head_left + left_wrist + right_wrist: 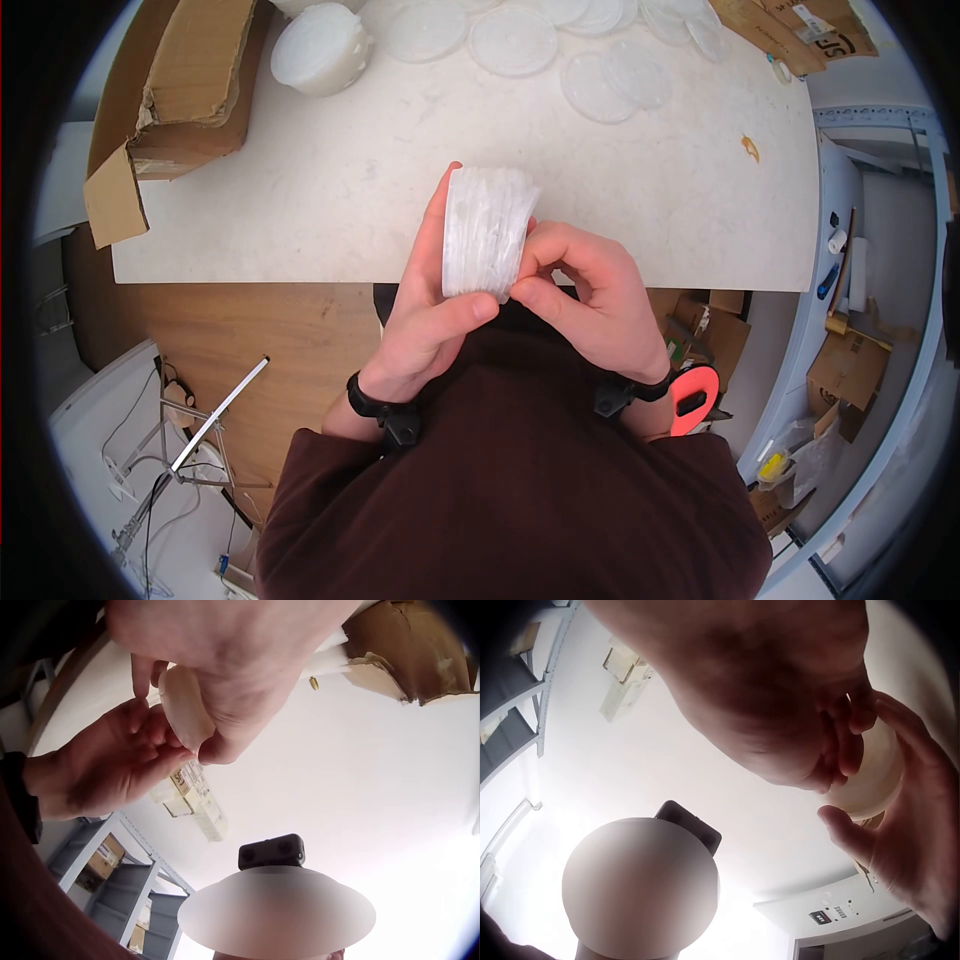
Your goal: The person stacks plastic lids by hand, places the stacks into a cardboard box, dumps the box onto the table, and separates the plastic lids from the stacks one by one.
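Observation:
A thick stack of translucent plastic lids [485,235] stands on edge between my hands, over the front edge of the table. From its left side my left hand [425,320] grips it, thumb along the near edge and fingers behind. My right hand [595,300] pinches the right side near the bottom with thumb and curled fingers. In the left wrist view the pale stack [185,709] is partly covered by the left hand. The right wrist view has the stack's round face [874,776] between both hands.
On the white table [330,210], several loose round lids [512,42] lie at the back, and another stack of lids [318,50] sits back left. An opened cardboard box [190,75] takes the left corner, a flattened one [790,30] the right. A small orange-brown scrap [750,149] lies at right.

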Action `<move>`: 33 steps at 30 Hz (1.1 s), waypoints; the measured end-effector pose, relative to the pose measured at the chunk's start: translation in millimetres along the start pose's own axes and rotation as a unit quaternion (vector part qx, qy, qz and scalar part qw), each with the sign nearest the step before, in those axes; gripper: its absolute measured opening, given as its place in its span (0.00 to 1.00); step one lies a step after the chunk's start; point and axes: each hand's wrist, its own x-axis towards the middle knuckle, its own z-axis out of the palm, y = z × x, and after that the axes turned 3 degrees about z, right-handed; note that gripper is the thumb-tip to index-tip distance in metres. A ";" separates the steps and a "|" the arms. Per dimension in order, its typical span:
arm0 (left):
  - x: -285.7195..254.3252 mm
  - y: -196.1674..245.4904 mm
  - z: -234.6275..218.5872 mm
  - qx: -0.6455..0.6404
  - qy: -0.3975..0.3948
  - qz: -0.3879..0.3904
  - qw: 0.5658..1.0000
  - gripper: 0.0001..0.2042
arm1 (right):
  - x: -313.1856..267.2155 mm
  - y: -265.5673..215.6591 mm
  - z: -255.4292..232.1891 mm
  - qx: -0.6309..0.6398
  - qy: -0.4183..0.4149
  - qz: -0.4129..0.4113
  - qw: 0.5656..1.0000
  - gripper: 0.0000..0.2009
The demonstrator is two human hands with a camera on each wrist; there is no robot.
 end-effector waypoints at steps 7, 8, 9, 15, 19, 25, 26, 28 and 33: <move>0.3 -6.8 -7.2 0.000 -0.009 -0.005 1.000 0.60 | -3.2 1.3 -0.8 -0.010 -0.004 -0.003 1.000 0.03; 0.3 -6.3 -9.2 -0.004 -0.014 -0.018 1.000 0.60 | -3.0 0.8 -0.3 -0.005 0.000 0.002 1.000 0.03; 0.3 -5.9 -10.3 -0.007 -0.018 -0.031 0.999 0.60 | -2.8 0.4 0.1 0.000 0.003 0.006 1.000 0.03; -1.6 -11.8 -12.8 0.043 -0.037 -0.011 0.998 0.60 | -4.4 -3.2 1.9 -0.029 0.019 -0.010 0.999 0.03; -5.6 -12.3 -12.1 0.049 -0.028 -0.011 0.998 0.56 | -8.3 -3.3 2.6 0.013 0.017 0.015 1.000 0.03; -0.9 -11.7 -17.1 -0.050 0.025 0.043 0.998 0.53 | -16.6 0.6 -29.8 0.127 0.075 -0.068 0.987 0.03; -0.4 -9.0 -21.3 -0.050 0.022 0.044 0.998 0.53 | -11.2 -2.0 -37.5 0.125 0.076 -0.070 0.987 0.03; -0.4 -4.1 -29.6 -0.032 0.056 0.051 0.997 0.53 | 4.1 -7.8 -48.3 0.152 0.186 -0.037 0.970 0.06; -1.4 2.3 -21.4 -0.004 0.050 0.065 0.997 0.54 | 30.8 5.6 -59.4 -0.055 0.305 0.059 0.949 0.09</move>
